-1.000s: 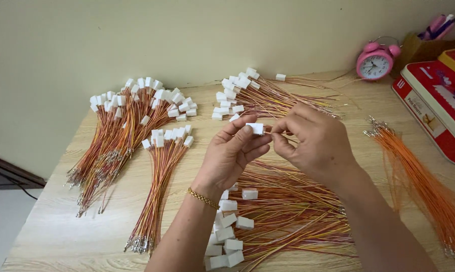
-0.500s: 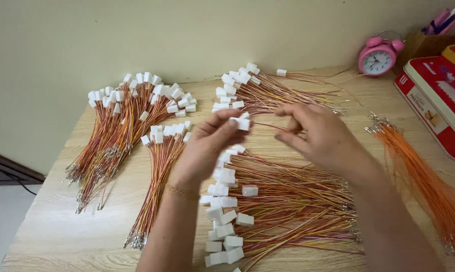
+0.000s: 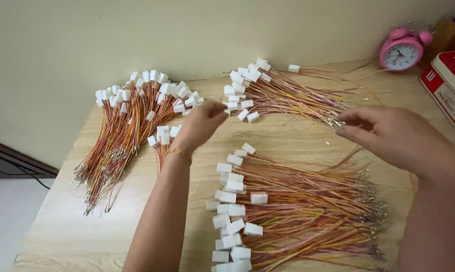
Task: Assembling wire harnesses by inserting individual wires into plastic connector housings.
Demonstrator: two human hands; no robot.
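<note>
My left hand (image 3: 199, 123) reaches out over the right edge of the left pile of wire harnesses (image 3: 131, 126), orange and yellow wires with white plastic connectors. Its fingers are curled and blurred, so whatever is in them is hidden. My right hand (image 3: 393, 133) hovers at the right, with fingers spread. The fingertips are next to the metal terminal ends of the far pile of harnesses (image 3: 288, 95). A third pile of harnesses (image 3: 298, 211) lies below and between both hands, its connectors on the left.
The piles lie on a light wooden table (image 3: 61, 226) against a pale wall. At the far right stand a pink alarm clock (image 3: 401, 50) and a red and white box (image 3: 446, 90). The table's left edge drops to a floor.
The hands were together over the table's middle, holding a white connector. They have parted: the left hand swung out to the left pile, and the right hand moved right to the far pile's wire ends.
</note>
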